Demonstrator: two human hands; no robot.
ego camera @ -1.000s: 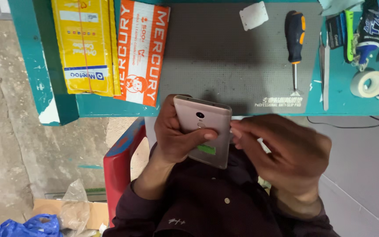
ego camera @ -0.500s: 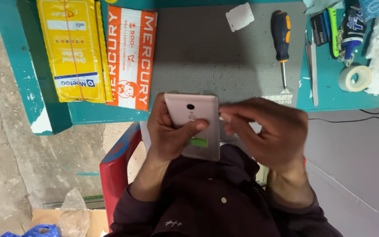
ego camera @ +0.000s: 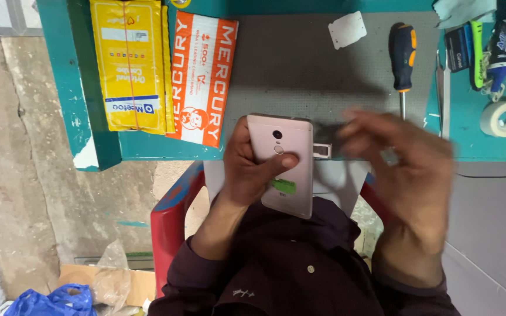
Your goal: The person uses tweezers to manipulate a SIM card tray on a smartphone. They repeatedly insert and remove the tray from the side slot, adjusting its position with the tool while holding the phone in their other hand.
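The right hand [ego camera: 402, 169] had drawn back, loosely curled and blurred, leaving the SIM tray [ego camera: 321, 150] protruding at three o'clock from the pink smartphone [ego camera: 282, 167] gripped by the left hand [ego camera: 247, 169].

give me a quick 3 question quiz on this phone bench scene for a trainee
1. True or false: the left hand holds the pink phone with its back facing the camera.
2. What sticks out of the phone's side toward the right hand? A) a cable B) a small tray C) a screw
3. Which tool lies on the grey mat beyond the right hand?

Key
1. True; the camera lens and green sticker show.
2. B
3. The screwdriver with a black and orange handle.
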